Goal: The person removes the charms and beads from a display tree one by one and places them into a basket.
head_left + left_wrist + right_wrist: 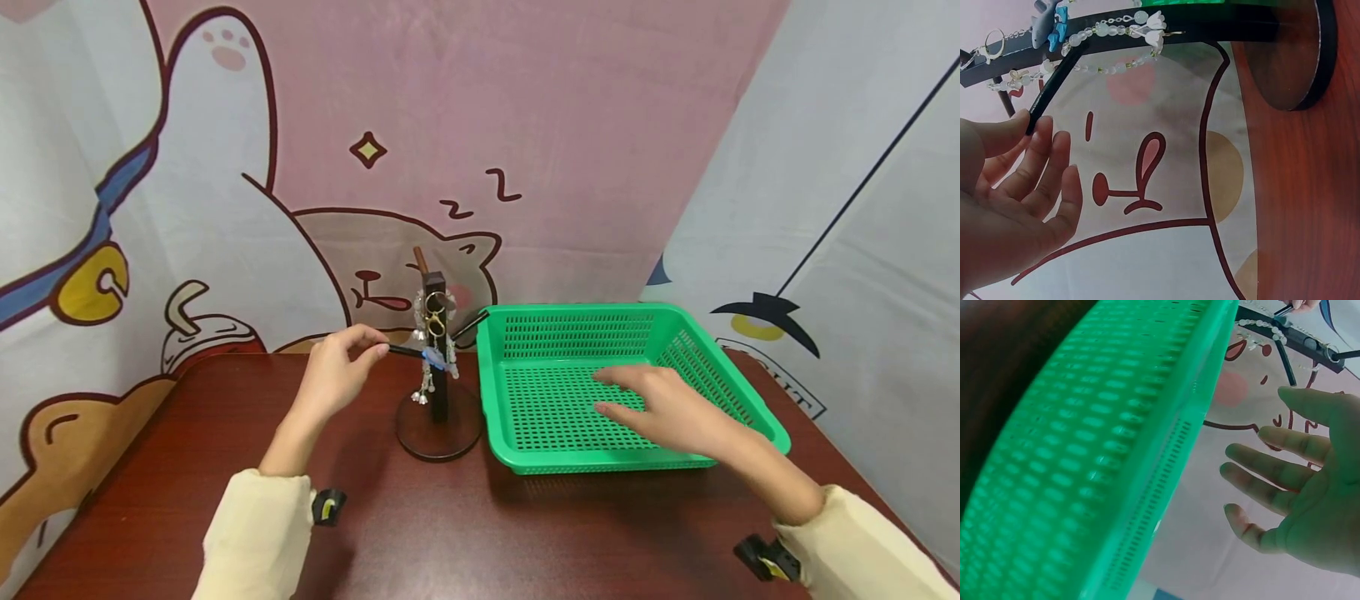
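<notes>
A dark display stand [439,400] with a round base and side pegs stands on the table, hung with beaded keychains [420,392] that carry white flower charms. My left hand [341,367] pinches the outer end of a black peg [1057,87] on the stand's left side, between thumb and fingertips. Close to that peg's inner end hangs a blue-grey animal-shaped charm [1042,25]. My right hand [663,404] is held over the green basket [498,454], fingers spread and holding nothing. In the right wrist view the right hand's fingers [1266,459] are beside the basket wall.
The basket, with slotted walls and floor, sits just right of the stand on the brown table [390,533]. A black peg [471,325] on the stand points toward the basket's corner. Behind the table hangs a cartoon-printed cloth [570,150].
</notes>
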`<state>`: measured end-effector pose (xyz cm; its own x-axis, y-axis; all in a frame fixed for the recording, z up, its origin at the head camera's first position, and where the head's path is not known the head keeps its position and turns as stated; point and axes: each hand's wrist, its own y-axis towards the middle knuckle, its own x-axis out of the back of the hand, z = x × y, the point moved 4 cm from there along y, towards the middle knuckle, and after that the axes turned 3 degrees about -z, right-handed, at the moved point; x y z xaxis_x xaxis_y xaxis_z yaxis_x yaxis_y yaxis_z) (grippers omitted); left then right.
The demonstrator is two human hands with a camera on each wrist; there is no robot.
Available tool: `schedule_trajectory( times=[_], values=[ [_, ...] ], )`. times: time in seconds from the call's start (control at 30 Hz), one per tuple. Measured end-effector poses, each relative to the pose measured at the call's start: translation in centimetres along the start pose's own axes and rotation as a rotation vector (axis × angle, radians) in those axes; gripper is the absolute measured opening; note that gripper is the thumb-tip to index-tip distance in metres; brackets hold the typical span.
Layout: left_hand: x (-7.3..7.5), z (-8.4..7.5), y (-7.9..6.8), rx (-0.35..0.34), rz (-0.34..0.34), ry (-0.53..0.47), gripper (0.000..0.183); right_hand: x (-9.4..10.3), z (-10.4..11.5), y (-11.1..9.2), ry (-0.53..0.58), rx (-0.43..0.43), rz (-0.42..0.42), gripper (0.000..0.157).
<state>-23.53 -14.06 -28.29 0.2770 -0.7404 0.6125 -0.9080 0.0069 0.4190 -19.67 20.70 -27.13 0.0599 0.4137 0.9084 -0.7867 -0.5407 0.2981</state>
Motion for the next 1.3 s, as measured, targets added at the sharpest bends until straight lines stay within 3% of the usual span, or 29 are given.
schedule_trajectory(
  times=[0.5,1.3],
  values=[
    [-0.1,0.1,0.1,0.018,0.034,-0.024,0.010,-0.1,2.9,4.8,0.165,0.061,0.082,0.028],
    [-0.1,0.3,0.1,-0.004,0.007,-0.031,0.010,-3.0,6.7,10.4,0.326,0.117,0.154,0.025]
  ],
)
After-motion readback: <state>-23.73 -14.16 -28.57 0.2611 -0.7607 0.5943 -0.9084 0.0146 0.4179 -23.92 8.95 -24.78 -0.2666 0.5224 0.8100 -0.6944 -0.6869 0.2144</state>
